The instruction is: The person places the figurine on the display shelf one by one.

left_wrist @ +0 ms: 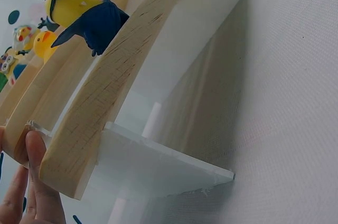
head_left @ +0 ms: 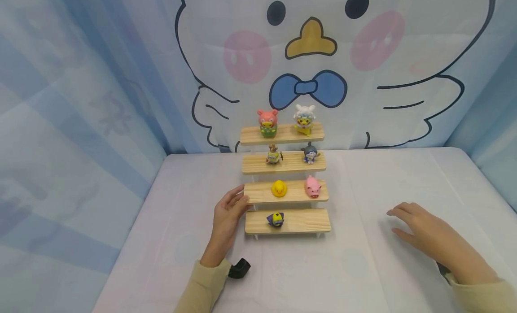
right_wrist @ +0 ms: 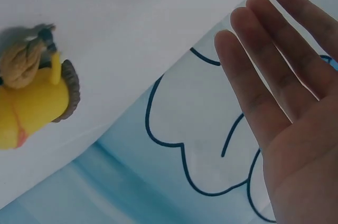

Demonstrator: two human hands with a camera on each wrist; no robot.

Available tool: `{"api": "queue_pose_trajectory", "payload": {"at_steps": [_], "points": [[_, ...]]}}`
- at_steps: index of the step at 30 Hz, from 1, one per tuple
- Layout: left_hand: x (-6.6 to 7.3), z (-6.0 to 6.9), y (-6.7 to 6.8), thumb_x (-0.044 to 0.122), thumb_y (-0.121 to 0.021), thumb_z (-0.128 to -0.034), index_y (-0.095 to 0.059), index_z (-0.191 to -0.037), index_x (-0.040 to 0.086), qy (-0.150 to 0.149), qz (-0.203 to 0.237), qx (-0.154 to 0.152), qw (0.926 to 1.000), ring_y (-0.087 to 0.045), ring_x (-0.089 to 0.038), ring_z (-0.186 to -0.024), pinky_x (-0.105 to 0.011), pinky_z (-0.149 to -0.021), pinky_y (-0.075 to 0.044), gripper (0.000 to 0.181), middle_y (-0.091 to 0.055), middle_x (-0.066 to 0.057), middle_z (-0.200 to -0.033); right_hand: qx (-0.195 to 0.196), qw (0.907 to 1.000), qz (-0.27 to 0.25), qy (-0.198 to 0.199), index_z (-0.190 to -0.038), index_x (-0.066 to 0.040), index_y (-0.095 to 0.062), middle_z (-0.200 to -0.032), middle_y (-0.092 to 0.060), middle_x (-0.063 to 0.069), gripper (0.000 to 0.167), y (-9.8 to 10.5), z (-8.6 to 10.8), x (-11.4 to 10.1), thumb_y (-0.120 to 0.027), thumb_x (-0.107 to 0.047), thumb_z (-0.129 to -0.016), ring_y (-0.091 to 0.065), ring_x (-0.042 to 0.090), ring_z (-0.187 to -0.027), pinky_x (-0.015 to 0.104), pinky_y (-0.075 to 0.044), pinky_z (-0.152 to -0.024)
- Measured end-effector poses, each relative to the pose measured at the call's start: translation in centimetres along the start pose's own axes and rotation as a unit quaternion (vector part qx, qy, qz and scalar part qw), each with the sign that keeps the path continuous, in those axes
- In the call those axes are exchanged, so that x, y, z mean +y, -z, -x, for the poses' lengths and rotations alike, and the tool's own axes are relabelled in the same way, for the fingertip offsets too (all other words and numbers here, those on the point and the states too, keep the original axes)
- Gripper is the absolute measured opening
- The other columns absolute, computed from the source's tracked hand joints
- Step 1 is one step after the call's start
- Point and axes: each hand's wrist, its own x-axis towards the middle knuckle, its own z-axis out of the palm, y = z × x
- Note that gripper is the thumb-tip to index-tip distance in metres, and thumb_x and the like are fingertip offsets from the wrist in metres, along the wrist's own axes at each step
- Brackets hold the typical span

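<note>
My left hand pinches the left end of the second-lowest board of a tiered wooden display stand. In the left wrist view, the thumb lies against that board's end, below a clear plastic support. A yellow minion figurine in dark purple-blue is on the lowest board. One board up are a yellow duck and a pink pig. Off to the right, my right hand hovers with relaxed, extended fingers and holds nothing; its palm shows in the right wrist view.
Higher boards bear a crowned figurine, a grey-hooded one, a pink-hooded one and a white-hooded one. A yellow-and-brown figurine is on the white table, visible in the right wrist view. A patterned curtain stands behind.
</note>
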Motion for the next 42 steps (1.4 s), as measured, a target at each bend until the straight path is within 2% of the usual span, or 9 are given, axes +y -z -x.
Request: {"api": "queue_pose_trajectory", "payload": {"at_steps": [2,8,15,19,27,34,42], "points": [[-0.1,0.0,0.0,0.007,-0.069,-0.0930,-0.056,-0.135,0.000,-0.001,0.000,0.001,1.0000,-0.068,-0.013,-0.093,-0.025,-0.085,-0.060,0.045,-0.065,-0.011,-0.116,-0.004,1.0000,0.003,-0.007,-0.106,-0.001,-0.069,-0.106,-0.064,0.017,0.037,-0.1,0.3,0.5,-0.085,-0.010,-0.074,-0.060,0.038,-0.100,0.056,-0.055,-0.084],[0.0,0.0,0.0,0.007,-0.069,-0.0931,-0.055,-0.136,0.000,-0.002,-0.005,0.002,1.0000,-0.068,-0.013,-0.093,-0.025,-0.084,-0.060,0.045,-0.065,-0.011,-0.116,0.035,0.9994,0.009,0.003,-0.101,0.000,-0.070,-0.101,-0.065,0.016,0.039,-0.6,1.4,2.0,-0.088,-0.008,-0.067,-0.059,0.037,-0.096,0.056,-0.054,-0.080],[0.0,0.0,0.0,0.006,-0.068,-0.0935,-0.057,-0.134,0.002,0.000,0.003,0.001,1.0000,-0.069,-0.014,-0.092,-0.026,-0.085,-0.060,0.042,-0.066,-0.010,-0.115,0.040,0.9990,0.016,-0.014,-0.100,0.001,-0.070,-0.101,-0.065,0.019,0.042,-0.9,2.2,2.9,-0.089,-0.008,-0.064,-0.058,0.039,-0.095,0.057,-0.052,-0.080],[0.0,0.0,0.0,0.007,-0.068,-0.0934,-0.056,-0.135,0.001,0.000,0.002,0.000,1.0000,-0.068,-0.014,-0.092,-0.026,-0.084,-0.060,0.043,-0.065,-0.011,-0.116,0.018,0.9992,0.012,-0.033,-0.102,0.002,-0.069,-0.103,-0.064,0.020,0.043,-0.7,2.6,3.3,-0.089,-0.008,-0.065,-0.056,0.040,-0.096,0.058,-0.051,-0.081],[0.0,0.1,0.0,0.005,-0.067,-0.0937,-0.057,-0.134,0.003,0.005,0.006,0.002,1.0000,-0.068,-0.014,-0.093,-0.027,-0.085,-0.060,0.041,-0.065,-0.011,-0.116,-0.056,0.9941,0.006,-0.092,-0.108,0.005,-0.067,-0.110,-0.062,0.026,0.047,-0.6,3.0,4.3,-0.088,-0.010,-0.069,-0.053,0.042,-0.099,0.062,-0.050,-0.087],[0.1,0.1,0.0,0.005,-0.067,-0.0939,-0.057,-0.134,0.002,0.003,0.004,0.002,1.0000,-0.068,-0.014,-0.093,-0.027,-0.085,-0.060,0.042,-0.065,-0.011,-0.117,-0.073,0.9914,0.004,-0.108,-0.109,0.007,-0.066,-0.111,-0.061,0.028,0.047,-0.7,3.6,4.8,-0.087,-0.009,-0.070,-0.052,0.044,-0.100,0.064,-0.049,-0.087],[0.1,0.1,-0.1,0.006,-0.067,-0.0940,-0.057,-0.135,0.003,0.003,0.002,0.002,1.0000,-0.068,-0.014,-0.094,-0.026,-0.086,-0.059,0.042,-0.065,-0.011,-0.116,-0.102,0.9834,-0.008,-0.150,-0.112,0.009,-0.063,-0.112,-0.057,0.032,0.048,-0.5,4.1,5.3,-0.086,-0.006,-0.072,-0.050,0.047,-0.102,0.068,-0.046,-0.090]]}}
